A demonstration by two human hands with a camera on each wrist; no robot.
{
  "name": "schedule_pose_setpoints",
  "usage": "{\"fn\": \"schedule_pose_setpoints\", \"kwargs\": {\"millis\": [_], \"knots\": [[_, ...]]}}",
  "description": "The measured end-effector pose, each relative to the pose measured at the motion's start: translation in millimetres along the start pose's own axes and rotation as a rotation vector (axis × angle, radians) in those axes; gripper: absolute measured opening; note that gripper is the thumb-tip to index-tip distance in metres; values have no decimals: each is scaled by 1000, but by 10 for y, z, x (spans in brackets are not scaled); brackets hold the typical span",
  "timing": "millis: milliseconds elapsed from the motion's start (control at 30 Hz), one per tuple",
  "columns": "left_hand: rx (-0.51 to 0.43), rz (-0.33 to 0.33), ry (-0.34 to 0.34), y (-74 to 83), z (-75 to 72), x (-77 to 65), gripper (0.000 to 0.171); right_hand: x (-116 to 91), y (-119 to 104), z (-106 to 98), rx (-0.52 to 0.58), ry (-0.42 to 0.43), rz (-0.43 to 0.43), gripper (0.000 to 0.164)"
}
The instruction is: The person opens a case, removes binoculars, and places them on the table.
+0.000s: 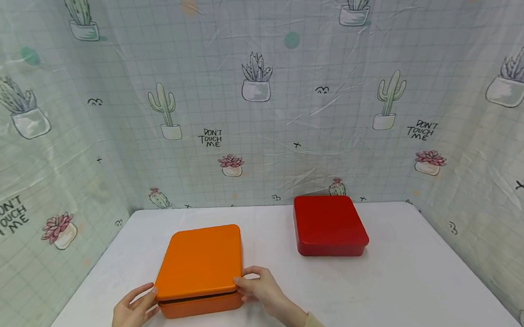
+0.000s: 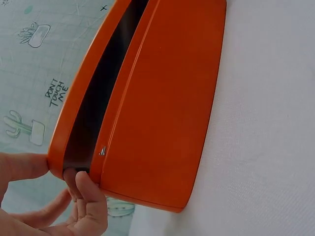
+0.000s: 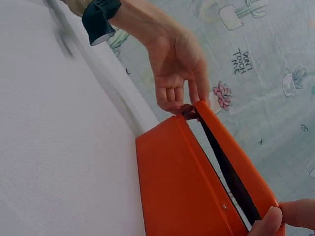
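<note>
An orange box [image 1: 200, 306] with a flat orange lid [image 1: 200, 260] stands on the left half of the white table. Along the front the lid is raised, and a dark gap [image 2: 98, 98] shows between it and the box. My left hand [image 1: 129, 313] pinches the lid at its front left corner, fingertips tucked under the rim in the left wrist view. At the front right corner my right hand [image 1: 264, 289] grips the lid between thumb and fingers. The inside of the box is too dark to make out.
A shut red box [image 1: 329, 221] stands at the back right of the white table [image 1: 406, 284]. Behind and at both sides hangs a sheet [image 1: 264, 119] printed with cacti. A dark band [image 3: 101, 19] is around my left wrist.
</note>
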State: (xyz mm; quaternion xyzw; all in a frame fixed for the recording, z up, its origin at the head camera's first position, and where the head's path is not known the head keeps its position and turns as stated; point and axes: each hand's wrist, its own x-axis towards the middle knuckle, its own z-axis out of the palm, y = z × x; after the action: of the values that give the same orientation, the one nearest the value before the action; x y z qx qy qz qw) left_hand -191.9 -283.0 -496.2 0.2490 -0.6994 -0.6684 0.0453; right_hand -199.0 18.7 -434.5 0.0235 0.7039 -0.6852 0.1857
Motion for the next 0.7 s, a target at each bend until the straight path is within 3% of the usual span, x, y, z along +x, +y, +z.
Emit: {"fn": "schedule_pose_setpoints", "kwargs": {"millis": [267,433,533,700], "knots": [[6,26,-51,35,-9,-18,61,17,-5,-50,8,-15,-29,36],[3,1,-81,-3,-19,15,47,16,7,-79,-4,-6,-17,37],[-21,19,-128,-29,-43,32,47,5,13,-90,-17,-4,-16,36],[-22,-5,-132,23,-33,-23,52,-18,22,-106,-19,-18,-33,33]]}}
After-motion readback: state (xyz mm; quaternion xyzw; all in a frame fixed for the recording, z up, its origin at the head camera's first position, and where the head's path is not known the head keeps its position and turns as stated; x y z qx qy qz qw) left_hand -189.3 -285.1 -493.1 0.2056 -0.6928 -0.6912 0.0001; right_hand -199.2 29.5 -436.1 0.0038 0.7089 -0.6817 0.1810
